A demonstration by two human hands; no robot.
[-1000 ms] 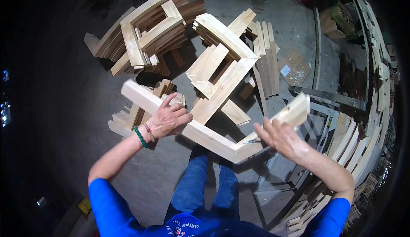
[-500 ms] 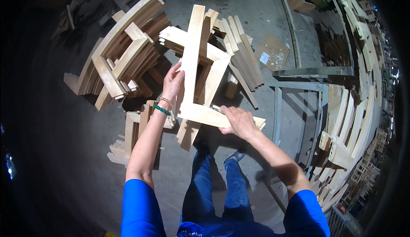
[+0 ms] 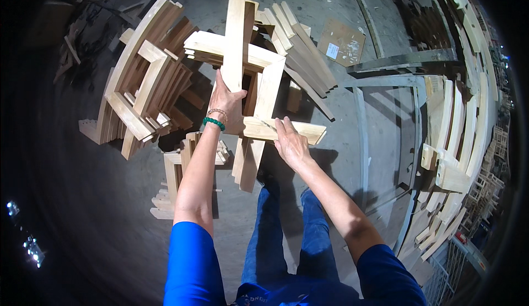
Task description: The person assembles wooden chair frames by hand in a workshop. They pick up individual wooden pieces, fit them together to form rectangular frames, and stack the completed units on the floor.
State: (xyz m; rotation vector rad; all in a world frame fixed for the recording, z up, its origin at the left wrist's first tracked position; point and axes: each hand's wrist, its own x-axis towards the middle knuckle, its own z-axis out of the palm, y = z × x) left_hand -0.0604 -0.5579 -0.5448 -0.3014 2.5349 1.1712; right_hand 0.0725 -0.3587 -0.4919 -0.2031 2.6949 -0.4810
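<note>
An L-shaped wooden frame piece (image 3: 234,33) of pale planed wood is in front of me, its long leg pointing away and its short arm reaching right. My left hand (image 3: 225,101) grips the long leg near the corner, thumb across the face and fingers along the left edge. On the short arm, the fingers of my right hand (image 3: 292,143) lie over the top face. A thin dark sliver by those fingertips is too small to name. Beneath is another angled wooden frame (image 3: 270,88), partly covered by the L-shaped piece and my left hand.
Stacked wooden frames (image 3: 132,113) stand to the left, and several long boards (image 3: 303,44) lean behind on the right. A flat cardboard sheet (image 3: 341,42) lies on the floor. A grey metal frame (image 3: 362,135) and a rack of curved wooden parts (image 3: 468,129) are at right.
My right hand has gone from gripping around the short arm to lying with fingers over its top. My left hand now sits closer to the corner, its thumb across the face.
</note>
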